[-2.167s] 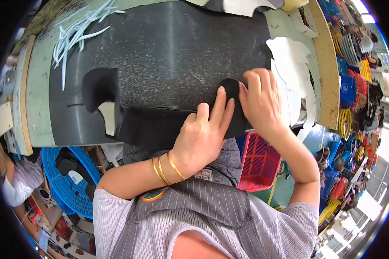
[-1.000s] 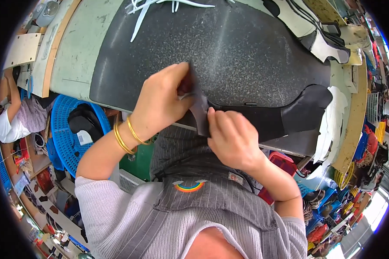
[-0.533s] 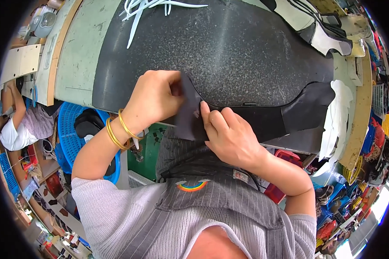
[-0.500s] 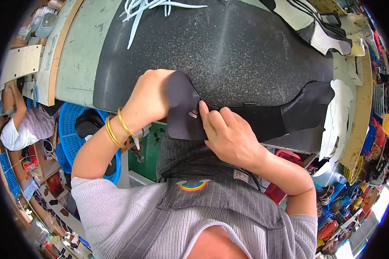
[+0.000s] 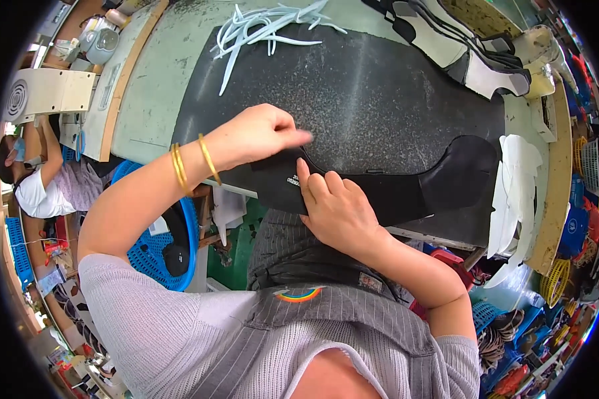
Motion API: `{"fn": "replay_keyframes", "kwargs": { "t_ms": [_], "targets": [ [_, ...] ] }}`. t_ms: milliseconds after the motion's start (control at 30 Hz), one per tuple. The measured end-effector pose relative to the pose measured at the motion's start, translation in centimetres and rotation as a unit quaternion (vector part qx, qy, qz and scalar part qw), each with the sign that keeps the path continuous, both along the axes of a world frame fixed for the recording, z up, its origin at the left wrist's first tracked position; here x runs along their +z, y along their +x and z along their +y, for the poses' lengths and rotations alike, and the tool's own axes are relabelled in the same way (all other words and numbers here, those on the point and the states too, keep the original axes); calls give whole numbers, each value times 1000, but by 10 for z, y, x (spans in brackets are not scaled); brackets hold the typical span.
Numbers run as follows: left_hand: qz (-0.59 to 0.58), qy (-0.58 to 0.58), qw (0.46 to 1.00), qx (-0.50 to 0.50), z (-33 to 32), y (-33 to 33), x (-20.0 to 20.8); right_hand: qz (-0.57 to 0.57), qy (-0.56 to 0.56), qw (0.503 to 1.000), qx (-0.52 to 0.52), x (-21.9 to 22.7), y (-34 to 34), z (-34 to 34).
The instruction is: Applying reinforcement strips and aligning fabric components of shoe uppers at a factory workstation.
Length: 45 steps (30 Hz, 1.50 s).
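A flat black shoe upper (image 5: 393, 193) with a deep curved edge lies along the front of the dark work mat (image 5: 353, 86). White print shows near its left end. My right hand (image 5: 339, 213) holds it down, index finger stretched toward the curved edge and the other fingers bent close together. Over the upper's left end is my left hand (image 5: 259, 136), fingers curled in and thumb side toward the curve. Its fingertips are smeared by motion, and whatever they pinch cannot be made out.
Pale blue strips (image 5: 266, 30) lie heaped at the mat's far left. Stacked black-and-white shoe pieces (image 5: 486, 70) sit far right, above thin white sheets (image 5: 512, 193). A blue basket (image 5: 192, 249) stands below the table at left. Another person (image 5: 46, 189) works at far left.
My left hand has come off the upper's left end and moved right, toward the curved edge. That end now lies flatter. My right hand stays on the upper; the whole view has shifted slightly.
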<state>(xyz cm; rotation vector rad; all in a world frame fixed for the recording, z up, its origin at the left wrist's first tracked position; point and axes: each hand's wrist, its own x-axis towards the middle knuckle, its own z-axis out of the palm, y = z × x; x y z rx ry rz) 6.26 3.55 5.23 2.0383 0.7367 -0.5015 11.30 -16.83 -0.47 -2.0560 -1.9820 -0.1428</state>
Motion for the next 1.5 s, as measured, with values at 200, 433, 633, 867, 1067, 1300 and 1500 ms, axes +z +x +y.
{"fn": "replay_keyframes", "kwargs": {
  "t_ms": [200,433,633,867,1067,1300,1500],
  "targets": [
    [3,58,993,-99,-5,3,-3,-1,2,1000,11,0,1,-2],
    [6,103,988,-117,-11,8,0,-32,-6,999,14,-2,-1,0],
    [-311,348,779,-419,-8,-8,-8,-23,-1,1000,14,-2,1,0],
    [-341,146,924,-95,-6,-33,-30,4,1,1000,-12,2,-1,-4],
    [-224,5,971,87,-1,-28,-28,-15,-77,997,-13,5,-4,2],
    [-266,167,949,-15,11,-29,-33,10,-118,993,-13,19,-7,17],
    [-399,228,874,-157,-40,-58,-49,39,-70,997,4,2,-7,9]
  ]
}}
